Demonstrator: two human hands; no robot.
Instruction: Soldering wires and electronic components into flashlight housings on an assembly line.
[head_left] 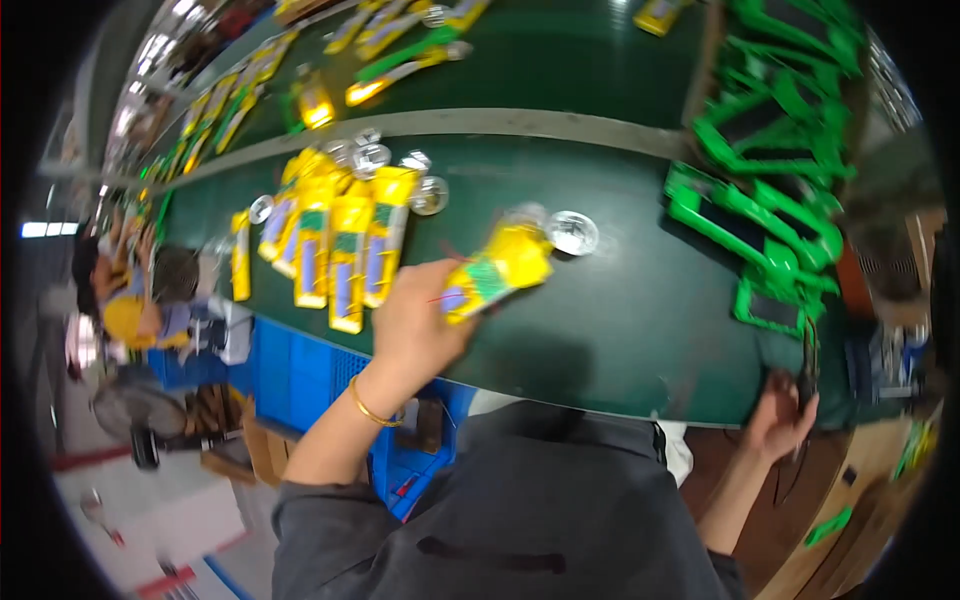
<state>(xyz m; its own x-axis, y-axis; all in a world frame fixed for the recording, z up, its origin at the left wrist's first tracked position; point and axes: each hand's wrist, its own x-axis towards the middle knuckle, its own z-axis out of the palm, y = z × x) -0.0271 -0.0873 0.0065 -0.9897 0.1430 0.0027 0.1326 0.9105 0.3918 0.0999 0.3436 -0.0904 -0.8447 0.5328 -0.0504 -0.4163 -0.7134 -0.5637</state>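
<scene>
My left hand (415,315) is closed around a yellow lamp housing (515,255), held tilted above the green bench. A green circuit board, a purple cell and thin red wires show in the housing, which is slightly blurred. At its far end are clear round lenses (573,233). My right hand (780,415), at the bench's right front edge, is closed around a slim dark tool (806,385); its exact kind is not clear. Left of my left hand lie several similar yellow housings (348,250), with clear lenses at their far ends.
Green plastic frames with dark panels (740,220) are heaped on the right of the bench (620,330). A grey rail (500,122) crosses behind, with more yellow and green pieces beyond. Blue crates (300,375) stand below the left edge. A fan (140,410) and another person (130,310) are farther left.
</scene>
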